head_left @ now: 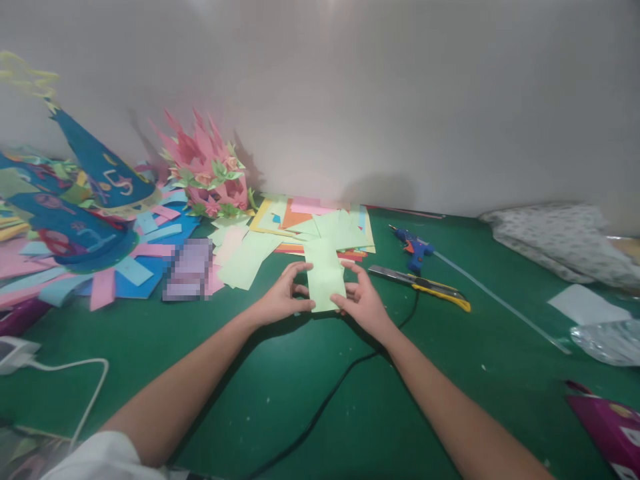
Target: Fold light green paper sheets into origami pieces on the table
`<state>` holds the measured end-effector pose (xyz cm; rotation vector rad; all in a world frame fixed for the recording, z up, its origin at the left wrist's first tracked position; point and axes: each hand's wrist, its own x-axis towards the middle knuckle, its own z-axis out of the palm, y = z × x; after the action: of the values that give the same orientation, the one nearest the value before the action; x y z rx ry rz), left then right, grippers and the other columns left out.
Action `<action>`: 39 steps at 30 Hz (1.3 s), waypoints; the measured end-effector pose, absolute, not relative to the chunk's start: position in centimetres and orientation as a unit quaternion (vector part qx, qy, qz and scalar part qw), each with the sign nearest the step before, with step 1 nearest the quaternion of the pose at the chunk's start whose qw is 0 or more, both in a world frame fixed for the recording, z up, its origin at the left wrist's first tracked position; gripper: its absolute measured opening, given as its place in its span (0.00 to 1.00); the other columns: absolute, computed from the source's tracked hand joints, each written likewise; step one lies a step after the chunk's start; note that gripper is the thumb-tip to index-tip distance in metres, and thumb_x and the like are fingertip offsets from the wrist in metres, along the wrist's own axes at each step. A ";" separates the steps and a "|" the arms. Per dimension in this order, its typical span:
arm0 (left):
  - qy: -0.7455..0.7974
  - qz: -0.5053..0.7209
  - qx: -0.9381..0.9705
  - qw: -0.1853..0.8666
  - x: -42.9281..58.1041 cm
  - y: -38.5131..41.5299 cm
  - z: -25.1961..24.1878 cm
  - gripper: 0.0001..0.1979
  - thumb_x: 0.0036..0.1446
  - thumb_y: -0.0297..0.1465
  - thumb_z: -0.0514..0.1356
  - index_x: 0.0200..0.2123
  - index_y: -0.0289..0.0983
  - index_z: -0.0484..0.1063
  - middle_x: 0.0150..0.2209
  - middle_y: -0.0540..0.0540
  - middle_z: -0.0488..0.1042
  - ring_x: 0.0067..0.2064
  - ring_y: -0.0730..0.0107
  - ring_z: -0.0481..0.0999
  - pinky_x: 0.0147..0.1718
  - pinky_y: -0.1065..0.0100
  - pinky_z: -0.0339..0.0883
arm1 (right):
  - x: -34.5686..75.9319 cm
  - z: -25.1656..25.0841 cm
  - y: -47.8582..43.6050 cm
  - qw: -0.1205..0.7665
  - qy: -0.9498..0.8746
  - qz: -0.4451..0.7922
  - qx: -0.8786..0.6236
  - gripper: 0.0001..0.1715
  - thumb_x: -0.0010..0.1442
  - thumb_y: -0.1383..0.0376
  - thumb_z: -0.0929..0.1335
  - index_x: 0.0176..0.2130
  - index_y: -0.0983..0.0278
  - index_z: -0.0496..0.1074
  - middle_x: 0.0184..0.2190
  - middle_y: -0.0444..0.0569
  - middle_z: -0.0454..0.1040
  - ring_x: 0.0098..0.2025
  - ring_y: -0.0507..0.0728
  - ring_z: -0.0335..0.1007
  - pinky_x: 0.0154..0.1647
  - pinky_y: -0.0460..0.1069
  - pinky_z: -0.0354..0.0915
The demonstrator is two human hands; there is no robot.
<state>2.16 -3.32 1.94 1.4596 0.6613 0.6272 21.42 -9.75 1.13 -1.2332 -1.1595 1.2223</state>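
Observation:
A light green paper strip is held upright in front of me, above the green table. My left hand grips its left edge between thumb and fingers. On the other side, my right hand pinches the right edge, its thumb near the bottom corner. Behind the strip lies a pile of coloured paper sheets, mostly green, yellow and orange. To the right of my right hand rests a yellow utility knife with its blade out. Beyond it is a blue glue gun with a glue stick in its back.
Blue paper party hats and a pink paper crown stand at the left and back. A blurred-out rectangular item lies left of my hands. A black cord crosses the green table. Clear plastic sits far right.

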 end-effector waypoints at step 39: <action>0.337 0.194 0.622 0.679 1.5 -2.9 2.0 0.41 0.45 0.28 0.66 0.60 0.37 0.49 0.28 0.52 0.68 0.28 0.75 0.71 0.28 0.71 0.64 | 21.1 0.9 -10.1 0.457 -0.542 0.443 -0.549 0.36 0.52 0.63 0.69 0.56 0.60 0.49 0.24 0.40 0.71 0.20 0.49 0.62 0.21 0.43 0.60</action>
<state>1.49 -2.92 1.98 1.3977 0.7561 0.4349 21.15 -10.09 0.86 -1.3526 -1.3361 1.0921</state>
